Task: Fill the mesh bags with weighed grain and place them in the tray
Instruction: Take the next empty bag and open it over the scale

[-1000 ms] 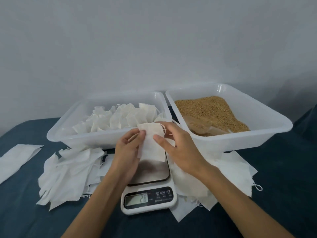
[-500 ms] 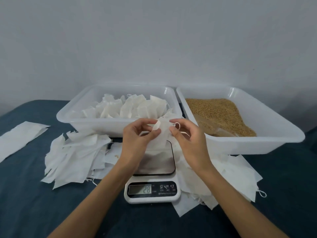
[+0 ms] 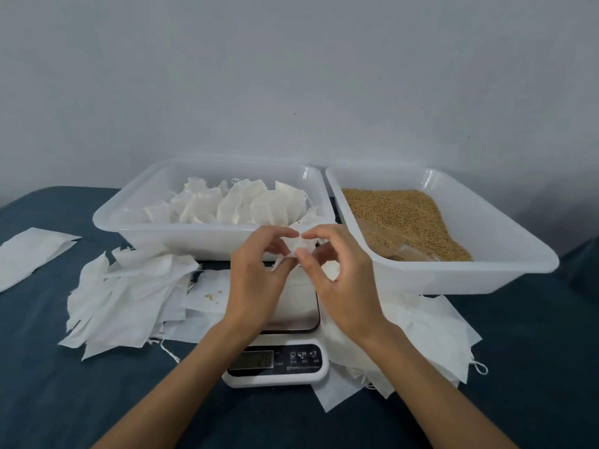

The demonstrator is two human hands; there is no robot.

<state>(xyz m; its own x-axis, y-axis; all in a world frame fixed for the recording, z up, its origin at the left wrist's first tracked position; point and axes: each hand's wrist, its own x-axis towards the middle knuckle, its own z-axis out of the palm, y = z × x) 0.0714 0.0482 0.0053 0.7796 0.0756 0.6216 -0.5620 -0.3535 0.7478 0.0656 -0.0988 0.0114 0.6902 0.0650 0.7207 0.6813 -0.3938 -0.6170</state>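
A small white mesh bag (image 3: pixel 299 246) is pinched at its bunched top between my left hand (image 3: pixel 256 280) and my right hand (image 3: pixel 340 283), just above the steel plate of the digital scale (image 3: pixel 301 322). The scale's display (image 3: pixel 251 360) is blurred and shows a two-digit reading. Behind my hands the left white tray (image 3: pixel 136 228) holds several filled mesh bags (image 3: pixel 240 202). The right white tray (image 3: pixel 505 254) holds golden grain (image 3: pixel 405 215) with a clear scoop (image 3: pixel 379 238) lying in it.
Loose empty bags lie in a pile (image 3: pixel 123 299) left of the scale and another pile (image 3: pixel 421 338) under its right side. A single flat bag (image 3: pixel 29 251) lies at the far left. A few spilled grains (image 3: pixel 212 294) sit on a bag. Everything rests on a dark blue cloth (image 3: pixel 64 400).
The bag has gone from a flat open pouch held upright to a gathered top pinched between both hands' fingertips. My hands have drawn closer together above the scale, and my view has shifted.
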